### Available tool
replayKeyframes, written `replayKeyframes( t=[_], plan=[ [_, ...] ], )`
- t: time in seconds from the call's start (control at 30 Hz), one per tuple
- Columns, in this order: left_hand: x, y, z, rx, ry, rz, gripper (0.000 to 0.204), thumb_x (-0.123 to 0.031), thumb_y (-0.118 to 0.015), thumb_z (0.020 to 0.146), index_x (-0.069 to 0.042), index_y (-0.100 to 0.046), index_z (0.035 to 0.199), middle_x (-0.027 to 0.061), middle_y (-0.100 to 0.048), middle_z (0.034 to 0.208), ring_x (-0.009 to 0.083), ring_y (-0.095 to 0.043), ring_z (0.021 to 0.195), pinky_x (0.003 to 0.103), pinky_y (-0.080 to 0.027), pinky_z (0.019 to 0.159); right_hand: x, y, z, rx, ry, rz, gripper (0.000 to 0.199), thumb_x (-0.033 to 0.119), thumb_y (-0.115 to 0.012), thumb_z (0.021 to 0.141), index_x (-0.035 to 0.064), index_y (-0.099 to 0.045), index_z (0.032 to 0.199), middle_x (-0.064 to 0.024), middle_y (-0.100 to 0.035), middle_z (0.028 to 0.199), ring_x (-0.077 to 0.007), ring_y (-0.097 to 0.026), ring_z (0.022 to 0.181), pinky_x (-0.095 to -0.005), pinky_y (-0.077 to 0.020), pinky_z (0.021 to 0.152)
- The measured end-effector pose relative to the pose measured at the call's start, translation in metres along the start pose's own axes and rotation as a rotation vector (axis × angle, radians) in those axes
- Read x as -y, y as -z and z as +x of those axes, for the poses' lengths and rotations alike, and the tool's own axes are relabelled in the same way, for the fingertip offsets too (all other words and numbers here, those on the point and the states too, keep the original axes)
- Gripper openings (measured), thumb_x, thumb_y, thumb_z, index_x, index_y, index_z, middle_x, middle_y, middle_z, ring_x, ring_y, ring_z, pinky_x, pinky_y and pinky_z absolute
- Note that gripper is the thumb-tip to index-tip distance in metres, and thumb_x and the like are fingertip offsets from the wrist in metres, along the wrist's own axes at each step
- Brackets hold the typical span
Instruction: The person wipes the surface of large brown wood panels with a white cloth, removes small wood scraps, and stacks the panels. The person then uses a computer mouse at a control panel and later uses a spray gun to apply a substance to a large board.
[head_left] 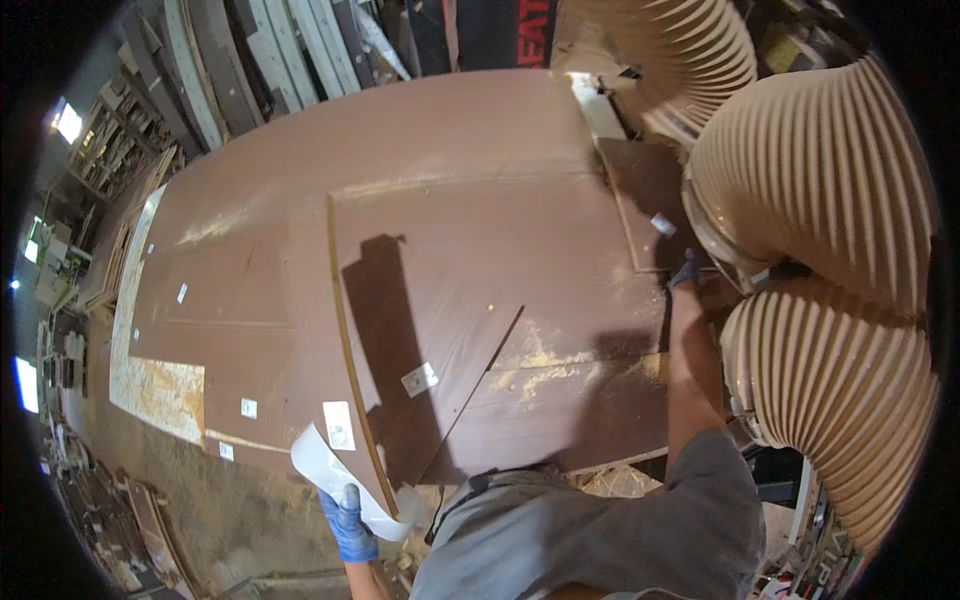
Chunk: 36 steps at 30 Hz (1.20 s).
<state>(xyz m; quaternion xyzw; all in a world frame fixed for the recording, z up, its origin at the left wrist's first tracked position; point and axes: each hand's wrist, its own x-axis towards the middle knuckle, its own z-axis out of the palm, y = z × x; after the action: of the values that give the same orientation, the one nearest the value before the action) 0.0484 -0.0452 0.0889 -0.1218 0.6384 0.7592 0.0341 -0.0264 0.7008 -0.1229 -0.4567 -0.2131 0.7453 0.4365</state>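
My left hand (352,528), in a blue glove, is closed around a curled white sheet (325,468) at the near edge of the brown boards, its thumb over the front. The sheet's far end bends past the corner of a large brown board (500,230). My right arm reaches far to the right, where my right hand (685,271), in a dark blue glove, is at the near edge of a smaller brown panel (640,185). Shadow hides its fingers, so I cannot tell whether they grip it. A white label (340,426) lies on the board beside the sheet.
Thick ribbed tan hoses (815,180) crowd the right side. Several white labels and patches of sawdust (545,358) are on the brown boards. A pale, dusty surface (165,395) shows at the left corner. Long strips (305,50) lean at the back.
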Motion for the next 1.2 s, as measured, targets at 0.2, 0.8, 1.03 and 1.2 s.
replayKeyframes(
  t=[0.2, 0.8, 1.03, 1.2],
  plan=[
    [-0.004, 0.022, -0.001, -0.124, -0.016, -0.037, 0.068, -0.031, -0.062, 0.084, -0.004, -0.031, 0.137, 0.0108, -0.047, 0.128, 0.0238, -0.049, 0.114, 0.039, -0.04, 0.097, 0.023, -0.011, 0.011, 0.164, -0.126, 0.081, 0.031, 0.033, -0.053, 0.089, 0.0072, -0.058, 0.105, -0.0071, -0.061, 0.095, -0.0216, -0.054, 0.078, -0.0295, -0.0501, 0.066],
    [-0.015, 0.119, -0.02, -0.202, -0.115, -0.244, 0.069, -0.021, -0.067, 0.08, -0.005, -0.033, 0.138, 0.0077, -0.048, 0.127, 0.0215, -0.049, 0.113, 0.036, -0.04, 0.095, -0.094, 0.029, -0.395, 0.815, -0.799, 0.043, 0.056, 0.015, -0.065, 0.082, 0.0066, -0.04, 0.132, -0.0141, -0.047, 0.132, -0.0321, -0.044, 0.121, -0.052, -0.035, 0.103],
    [-0.054, 0.164, -0.037, -0.199, -0.145, -0.123, 0.074, -0.023, -0.069, 0.076, -0.003, -0.033, 0.138, 0.0086, -0.049, 0.127, 0.0223, -0.048, 0.114, 0.036, -0.038, 0.097, -0.176, 0.058, -0.477, 0.992, -0.846, -0.165, 0.065, 0.011, -0.066, 0.078, 0.0016, -0.035, 0.134, -0.0143, -0.045, 0.132, -0.032, -0.043, 0.122, -0.0471, -0.0372, 0.103],
    [-0.076, 0.208, -0.039, -0.152, -0.179, -0.025, 0.078, -0.024, -0.073, 0.073, -0.001, -0.035, 0.137, 0.0089, -0.049, 0.127, 0.022, -0.048, 0.115, 0.036, -0.036, 0.098, -0.19, 0.067, -0.526, 1.109, -0.762, -0.516, 0.059, 0.016, -0.068, 0.079, 0.0027, -0.04, 0.13, -0.0116, -0.053, 0.12, -0.0278, -0.054, 0.109, -0.0413, -0.0487, 0.09]
  ],
)
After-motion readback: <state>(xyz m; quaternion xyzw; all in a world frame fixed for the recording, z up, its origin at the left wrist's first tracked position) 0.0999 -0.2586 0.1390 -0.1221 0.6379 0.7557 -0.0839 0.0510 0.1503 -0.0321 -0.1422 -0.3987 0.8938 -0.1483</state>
